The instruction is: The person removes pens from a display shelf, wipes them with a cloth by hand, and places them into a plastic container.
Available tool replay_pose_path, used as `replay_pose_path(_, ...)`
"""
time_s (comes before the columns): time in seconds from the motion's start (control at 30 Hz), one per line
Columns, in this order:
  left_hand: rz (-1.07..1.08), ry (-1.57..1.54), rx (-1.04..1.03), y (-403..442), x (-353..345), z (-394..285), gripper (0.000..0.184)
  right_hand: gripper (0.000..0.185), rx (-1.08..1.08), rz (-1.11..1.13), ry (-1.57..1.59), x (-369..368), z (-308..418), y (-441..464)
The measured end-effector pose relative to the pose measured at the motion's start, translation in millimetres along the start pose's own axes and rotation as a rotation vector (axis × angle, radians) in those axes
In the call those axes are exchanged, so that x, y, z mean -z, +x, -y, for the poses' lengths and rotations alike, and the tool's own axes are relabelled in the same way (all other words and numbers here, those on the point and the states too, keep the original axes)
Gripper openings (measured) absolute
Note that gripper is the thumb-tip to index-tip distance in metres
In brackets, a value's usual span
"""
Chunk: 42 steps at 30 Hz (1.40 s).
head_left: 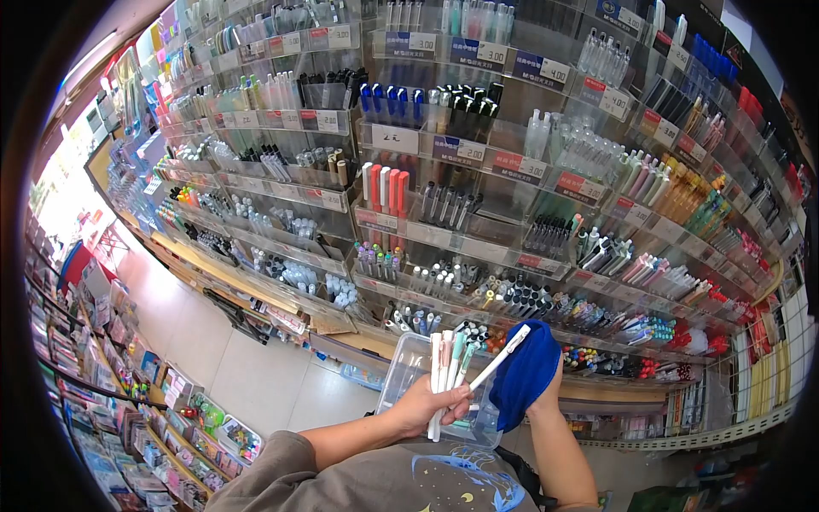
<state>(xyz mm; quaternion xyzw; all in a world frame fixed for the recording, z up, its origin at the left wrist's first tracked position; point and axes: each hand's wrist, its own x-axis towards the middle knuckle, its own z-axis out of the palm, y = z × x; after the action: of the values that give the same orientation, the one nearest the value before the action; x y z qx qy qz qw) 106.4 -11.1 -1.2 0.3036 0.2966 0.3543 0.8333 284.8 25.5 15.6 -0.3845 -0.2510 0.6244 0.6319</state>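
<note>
Left grip [433,404] was closed around several slim pens [446,352] while blue cloth [522,384] covered the right grip [548,398], hiding its closure.

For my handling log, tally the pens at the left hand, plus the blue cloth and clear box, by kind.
Pens at the left hand: 5 visible
Cloth: 1
Box: 1
Total: 7

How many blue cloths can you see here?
1: the blue cloth covers most of the right hand, beside the pens in the left hand. Others could be hidden.
</note>
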Motion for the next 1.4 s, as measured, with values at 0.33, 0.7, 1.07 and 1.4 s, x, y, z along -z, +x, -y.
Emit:
replay_pose_path(0.33, 0.063, -0.186, 0.122, -1, 2, 1, 0.022, 0.018, -0.005, 0.231, -0.109, 3, -16, -7)
replay_pose_path(0.7, 0.175, 0.027, -0.091, 10, 2, 15, 0.026, 0.026, -0.176, 0.201, 0.206, 10, -13, 7)
replay_pose_path(1.07, 0.086, 0.1, -0.191, 11, 0, 16, 0.029, 0.024, 0.054, 0.221, -0.273, -4, -22, -15)
replay_pose_path(1.4, -0.268, 0.414, -0.294, 2, 1, -13, 0.033, 0.011, 0.199, 0.268, -0.624, -17, -13, -18)
